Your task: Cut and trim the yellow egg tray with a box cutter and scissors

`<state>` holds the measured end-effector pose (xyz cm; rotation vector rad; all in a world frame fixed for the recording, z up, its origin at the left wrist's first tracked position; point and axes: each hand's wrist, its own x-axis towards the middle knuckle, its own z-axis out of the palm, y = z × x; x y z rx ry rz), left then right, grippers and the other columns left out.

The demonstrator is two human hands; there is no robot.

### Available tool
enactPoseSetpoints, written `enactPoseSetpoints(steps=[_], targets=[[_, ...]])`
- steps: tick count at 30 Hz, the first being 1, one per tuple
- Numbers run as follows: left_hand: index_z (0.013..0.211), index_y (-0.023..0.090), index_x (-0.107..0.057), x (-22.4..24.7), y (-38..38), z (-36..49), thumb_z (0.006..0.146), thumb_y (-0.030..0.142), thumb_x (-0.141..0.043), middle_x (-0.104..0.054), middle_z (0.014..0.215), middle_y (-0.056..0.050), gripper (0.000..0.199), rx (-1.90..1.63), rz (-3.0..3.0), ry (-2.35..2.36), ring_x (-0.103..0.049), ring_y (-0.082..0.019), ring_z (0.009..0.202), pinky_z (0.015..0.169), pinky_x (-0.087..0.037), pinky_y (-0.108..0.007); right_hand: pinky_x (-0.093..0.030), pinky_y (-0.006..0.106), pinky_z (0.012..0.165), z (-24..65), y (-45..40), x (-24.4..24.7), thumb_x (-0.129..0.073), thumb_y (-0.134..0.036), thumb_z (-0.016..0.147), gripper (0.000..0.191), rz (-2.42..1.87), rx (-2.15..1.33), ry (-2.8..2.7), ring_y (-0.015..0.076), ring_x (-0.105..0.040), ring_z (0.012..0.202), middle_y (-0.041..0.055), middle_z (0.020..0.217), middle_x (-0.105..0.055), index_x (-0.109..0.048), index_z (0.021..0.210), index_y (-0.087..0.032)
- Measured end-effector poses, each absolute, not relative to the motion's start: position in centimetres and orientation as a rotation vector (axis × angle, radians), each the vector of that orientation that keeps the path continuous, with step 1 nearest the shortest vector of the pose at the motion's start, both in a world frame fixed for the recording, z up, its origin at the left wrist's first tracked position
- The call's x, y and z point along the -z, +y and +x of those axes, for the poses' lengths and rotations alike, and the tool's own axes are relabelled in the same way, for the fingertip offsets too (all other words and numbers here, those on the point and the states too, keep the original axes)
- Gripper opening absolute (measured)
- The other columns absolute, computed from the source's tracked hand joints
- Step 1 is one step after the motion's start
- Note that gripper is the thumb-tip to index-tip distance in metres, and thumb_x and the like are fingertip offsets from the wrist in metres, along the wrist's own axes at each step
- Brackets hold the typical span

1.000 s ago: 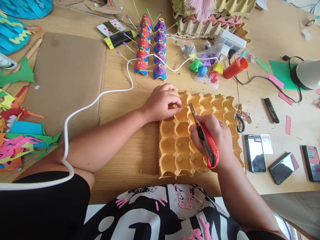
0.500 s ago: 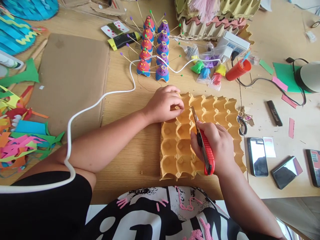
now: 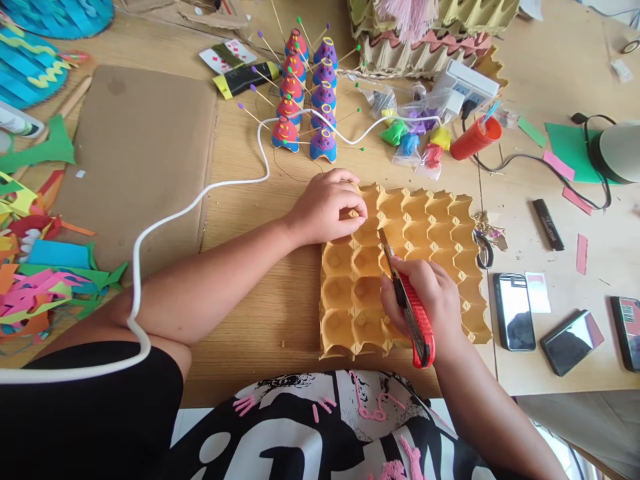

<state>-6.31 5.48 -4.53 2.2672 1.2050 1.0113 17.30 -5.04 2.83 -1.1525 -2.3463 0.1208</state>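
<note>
Head view showed the left hand (image 3: pixel 327 207) at the far left corner of the yellow egg tray (image 3: pixel 367 293), its grip closed on the tray there, thumb and forefinger tips together. The right hand (image 3: pixel 435 300) had its grip wrapped around a red utility knife (image 3: pixel 419 317), the blade out and pointing far and to the left over the middle of the tray; whether the blade touched the tray could not be told. The tray lay flat, cups up, on the near part of the wooden surface (image 3: pixel 250 293).

Beyond the tray stood two rows of painted cones, red ones (image 3: pixel 291 88) on the left and purple ones (image 3: pixel 324 97) on the right, with coloured pins sticking out. A white cable (image 3: pixel 200 198) ran past their near ends. Bags of coloured clay (image 3: pixel 410 143) and a tilted red cup (image 3: pixel 476 138) lay far right, near a white power strip (image 3: pixel 465 83). A brown cardboard sheet (image 3: pixel 140 160) and paper scraps (image 3: pixel 45 287) lay left, a phone (image 3: pixel 516 313) right of the tray.
</note>
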Motion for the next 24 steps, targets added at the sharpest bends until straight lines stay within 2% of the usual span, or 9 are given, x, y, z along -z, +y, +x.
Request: enactPoseSetpoints(steps=[6,14,24], targets=[[0.084,0.026,-0.081,4.6,5.6,-6.4,0.086,0.031,-0.069,-0.080,0.090,-0.003,0.012,-1.020,2.280,1.186,-0.063,-0.031,0.126,0.110,-0.047,-0.049,-0.053,0.033,0.061,18.1,-4.8,-3.3,-0.068,-0.030,0.093,0.020,-1.275,-0.166,-2.196,0.0193,-0.070,0.067,0.0012,0.085,-0.076,-0.061,0.111,-0.026],[0.086,0.026,-0.081,4.8,5.7,-6.5,0.087,0.033,-0.070,-0.082,0.092,-0.003,0.013,-1.026,2.284,1.182,-0.063,-0.030,0.127,0.110,-0.047,-0.047,-0.056,0.034,0.070,17.4,-3.1,-3.2,-0.069,-0.033,0.093,0.022,-1.304,-0.198,-2.216,0.0193,-0.072,0.074,-0.0004,0.088,-0.075,-0.061,0.113,-0.027],[0.086,0.026,-0.082,4.8,5.7,-6.4,0.086,0.031,-0.070,-0.081,0.088,-0.003,0.012,-1.032,2.289,1.186,-0.064,-0.031,0.127,0.109,-0.047,-0.048,-0.053,0.034,0.063,17.4,-3.3,-2.5,-0.067,-0.031,0.095,0.019,-1.194,-0.079,-2.296,0.0202,-0.069,0.066,0.0006,0.078,-0.072,-0.059,0.111,-0.024]])
